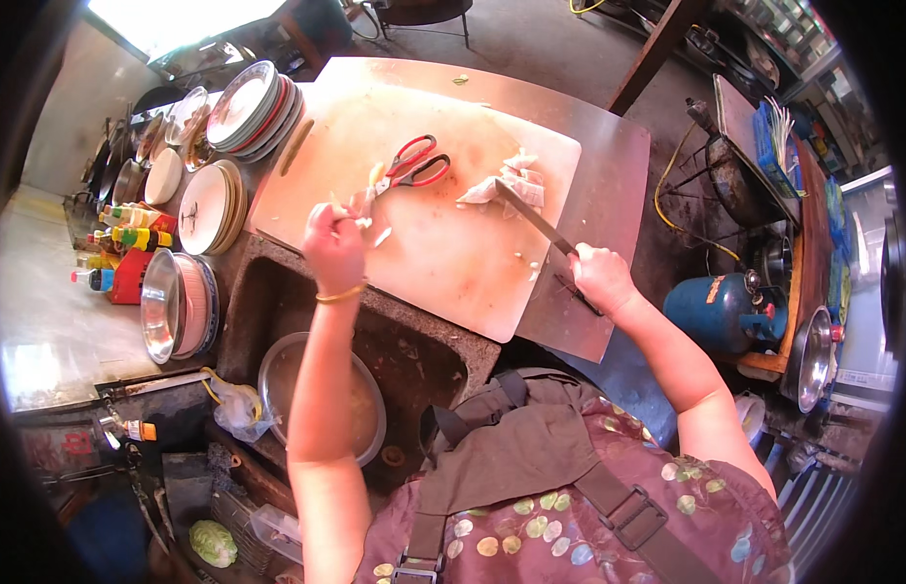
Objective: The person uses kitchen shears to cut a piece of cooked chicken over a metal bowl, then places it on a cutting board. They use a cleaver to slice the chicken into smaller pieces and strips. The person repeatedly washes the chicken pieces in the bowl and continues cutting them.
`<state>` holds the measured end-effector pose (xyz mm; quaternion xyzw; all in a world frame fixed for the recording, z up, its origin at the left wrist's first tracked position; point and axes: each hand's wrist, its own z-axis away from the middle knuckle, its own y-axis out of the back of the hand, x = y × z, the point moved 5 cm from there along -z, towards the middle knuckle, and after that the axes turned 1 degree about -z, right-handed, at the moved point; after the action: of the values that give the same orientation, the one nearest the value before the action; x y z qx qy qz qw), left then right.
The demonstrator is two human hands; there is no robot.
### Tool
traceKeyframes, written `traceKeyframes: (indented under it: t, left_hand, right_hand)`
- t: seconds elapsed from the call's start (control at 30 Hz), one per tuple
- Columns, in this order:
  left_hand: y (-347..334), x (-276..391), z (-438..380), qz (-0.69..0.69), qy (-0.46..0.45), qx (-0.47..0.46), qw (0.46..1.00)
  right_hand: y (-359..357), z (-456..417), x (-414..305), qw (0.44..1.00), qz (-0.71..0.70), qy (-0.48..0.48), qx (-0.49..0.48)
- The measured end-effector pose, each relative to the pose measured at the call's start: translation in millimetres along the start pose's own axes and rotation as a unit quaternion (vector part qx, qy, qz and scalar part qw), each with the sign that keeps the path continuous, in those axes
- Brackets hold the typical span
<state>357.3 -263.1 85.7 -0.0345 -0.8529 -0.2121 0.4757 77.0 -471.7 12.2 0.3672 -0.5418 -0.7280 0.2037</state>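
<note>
My right hand (pixel 601 279) grips a knife; its long blade (pixel 533 219) slants up and left over the white cutting board (pixel 438 255). The blade's tip meets a small heap of pale sliced food pieces (pixel 522 186) near the board's right side. Above the board's left front edge is my left hand (pixel 335 244), its fingers curled together. Small pale scraps (pixel 382 236) lie beside its fingertips, and I cannot tell whether it pinches one. Kitchen scissors (pixel 416 166) with red and black handles rest mid-board, their blades partly covered by pale pieces.
A metal sheet (pixel 606 160) extends past the board's right and far sides. Below the board, a stone sink (pixel 416 358) holds a metal basin (pixel 376 409). Stacked plates (pixel 241 109), bowls and sauce bottles (pixel 141 237) crowd the left. A blue gas cylinder (pixel 705 306) stands at right.
</note>
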Motion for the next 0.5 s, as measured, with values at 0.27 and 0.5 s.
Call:
traceKeyframes:
  t: [0.27, 0.5]
  left_hand:
    - [-101, -8, 141, -0.086, -0.213, -0.179, 0.957]
    - [-86, 4, 185, -0.088, -0.287, -0.3, 0.905]
  right_hand:
    - [19, 8, -8, 0.996, -0.083, 0.039, 0.022]
    - [-7, 23, -17, 0.987, -0.014, 0.154, -0.044]
